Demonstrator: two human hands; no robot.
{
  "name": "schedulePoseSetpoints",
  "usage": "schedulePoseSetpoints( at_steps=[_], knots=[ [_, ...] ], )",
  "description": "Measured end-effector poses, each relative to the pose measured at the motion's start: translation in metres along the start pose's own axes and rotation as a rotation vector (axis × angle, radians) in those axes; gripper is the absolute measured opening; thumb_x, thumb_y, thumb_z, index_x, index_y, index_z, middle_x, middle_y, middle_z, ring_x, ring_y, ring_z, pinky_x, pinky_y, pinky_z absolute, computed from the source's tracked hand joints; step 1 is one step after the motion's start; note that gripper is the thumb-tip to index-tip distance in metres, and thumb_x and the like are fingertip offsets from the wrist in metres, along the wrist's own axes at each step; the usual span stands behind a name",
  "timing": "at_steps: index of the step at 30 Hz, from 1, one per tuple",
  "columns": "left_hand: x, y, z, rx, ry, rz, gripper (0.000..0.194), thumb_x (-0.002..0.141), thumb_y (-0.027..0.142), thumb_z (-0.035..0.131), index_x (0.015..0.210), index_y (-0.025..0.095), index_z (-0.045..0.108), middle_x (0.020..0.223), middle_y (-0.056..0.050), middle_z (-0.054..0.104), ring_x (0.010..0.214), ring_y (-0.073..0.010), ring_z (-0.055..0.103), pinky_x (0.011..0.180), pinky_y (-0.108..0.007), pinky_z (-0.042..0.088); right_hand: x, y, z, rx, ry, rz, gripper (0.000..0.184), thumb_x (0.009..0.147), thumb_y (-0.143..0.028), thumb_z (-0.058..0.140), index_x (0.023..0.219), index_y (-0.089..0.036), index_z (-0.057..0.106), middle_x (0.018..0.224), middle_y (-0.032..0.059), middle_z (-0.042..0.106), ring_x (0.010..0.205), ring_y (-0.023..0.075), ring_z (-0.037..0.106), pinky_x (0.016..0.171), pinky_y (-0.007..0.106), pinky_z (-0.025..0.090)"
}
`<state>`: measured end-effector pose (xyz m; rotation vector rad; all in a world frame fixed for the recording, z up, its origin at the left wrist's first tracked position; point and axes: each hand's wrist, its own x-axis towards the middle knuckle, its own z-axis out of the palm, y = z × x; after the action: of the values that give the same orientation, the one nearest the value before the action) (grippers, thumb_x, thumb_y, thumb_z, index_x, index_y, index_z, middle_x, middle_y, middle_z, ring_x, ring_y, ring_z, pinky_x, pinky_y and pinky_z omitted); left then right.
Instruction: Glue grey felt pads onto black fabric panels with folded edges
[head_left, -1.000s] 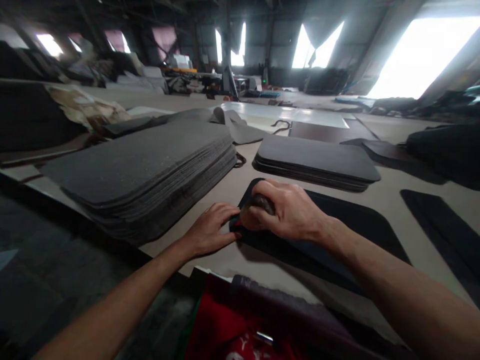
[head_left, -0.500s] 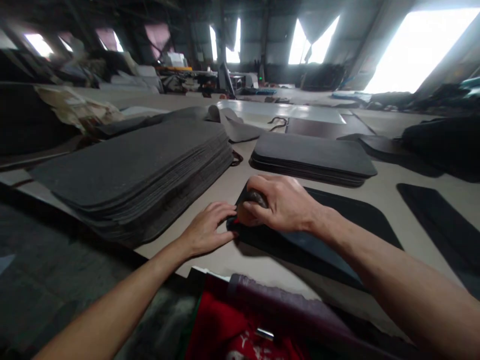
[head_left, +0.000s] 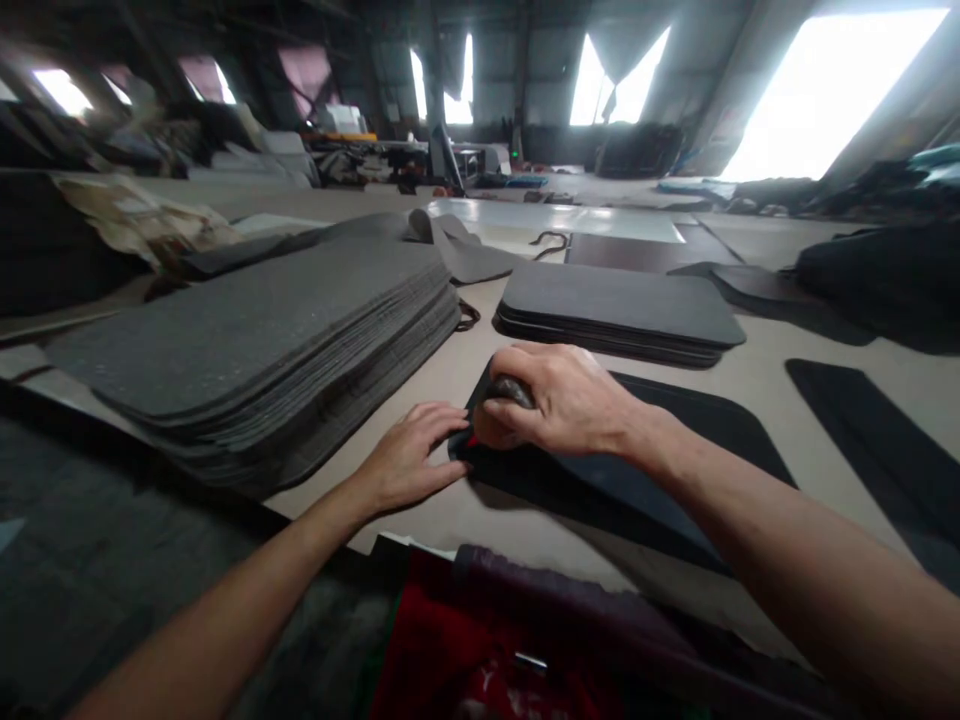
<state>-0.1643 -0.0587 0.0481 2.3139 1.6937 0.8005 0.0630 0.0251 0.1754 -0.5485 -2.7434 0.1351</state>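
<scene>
A flat black panel (head_left: 709, 425) with rounded corners lies on the pale table in front of me. My right hand (head_left: 581, 400) is wrapped round a dark, rounded handle (head_left: 514, 390) at the panel's left end. The hand hides the lower part of this tool, so its kind does not show. A small red patch (head_left: 472, 440) is visible beside it, low on the panel. My left hand (head_left: 409, 455) rests with thumb and fingers apart, their tips touching the panel's left edge around that spot.
A tall stack of grey sheets (head_left: 270, 320) stands to the left, close to my left hand. Behind the panel sits a lower stack of dark panels (head_left: 619, 300). Another dark piece (head_left: 862, 430) lies at the right. The table's front edge runs near my body.
The whole view has shifted slightly, so things appear a little further left. Both hands keep nearly the same place on the panel, the right still gripping the handle.
</scene>
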Motion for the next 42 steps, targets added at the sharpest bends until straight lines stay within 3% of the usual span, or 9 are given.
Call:
schedulePoseSetpoints(
  at_steps=[20,28,38,42],
  knots=[
    [0.001,-0.001,0.0,0.004,-0.002,-0.005,0.046,0.081,0.035,0.076,0.123,0.023,0.062,0.134,-0.007,0.061,0.131,-0.0278,0.048,0.115,-0.048,0.04,0.002,0.003,-0.007,-0.046,-0.008,-0.025,0.014,0.09,-0.033,0.057,0.083,-0.02,0.056,0.082,0.0021,0.062,0.074,0.0193,0.057,0.063,0.029,0.031],
    [0.0,-0.003,0.001,0.013,0.022,0.017,0.045,0.082,0.035,0.076,0.122,0.023,0.062,0.134,-0.007,0.061,0.13,-0.0273,0.048,0.114,-0.047,0.04,-0.012,0.013,-0.015,0.017,-0.039,0.033,0.011,0.09,-0.031,0.058,0.089,-0.02,0.061,0.088,0.0025,0.065,0.078,0.0195,0.059,0.069,0.028,0.036],
    [0.0,0.001,-0.003,0.003,-0.014,-0.012,0.039,0.081,0.032,0.076,0.117,0.022,0.064,0.129,-0.005,0.062,0.127,-0.0272,0.049,0.111,-0.045,0.042,0.01,0.0,0.003,-0.014,0.023,-0.033,0.015,0.09,-0.035,0.056,0.088,-0.02,0.058,0.086,0.0031,0.064,0.075,0.0194,0.057,0.063,0.03,0.03],
    [0.001,0.001,-0.003,0.004,-0.008,-0.006,0.041,0.08,0.033,0.077,0.118,0.022,0.064,0.13,-0.006,0.061,0.127,-0.0269,0.049,0.112,-0.045,0.041,0.009,0.002,0.0,-0.012,0.007,-0.033,0.014,0.089,-0.035,0.057,0.087,-0.021,0.057,0.086,0.0029,0.064,0.074,0.019,0.056,0.062,0.029,0.029]
  ],
)
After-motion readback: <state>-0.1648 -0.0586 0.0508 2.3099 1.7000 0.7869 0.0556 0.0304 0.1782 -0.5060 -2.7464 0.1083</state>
